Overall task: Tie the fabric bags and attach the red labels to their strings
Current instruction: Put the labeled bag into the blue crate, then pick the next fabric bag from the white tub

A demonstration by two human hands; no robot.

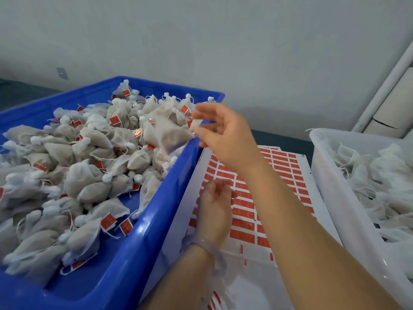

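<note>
A blue crate [156,211] on the left is heaped with tied fabric bags [89,175], many with red labels on their strings. My right hand [223,135] reaches over the crate's right rim. Its fingertips pinch the knotted top of a blurred fabric bag [173,135] that hangs over the heap. My left hand [214,204] hovers above the white sheet of red labels [279,175], its fingers loosely curled. Nothing shows in the left hand.
A translucent white bin [339,198] on the right holds several loose, untied fabric bags [384,175]. The label sheet lies between crate and bin on a dark table. A pale wall stands behind, with a white pipe [388,77] at the far right.
</note>
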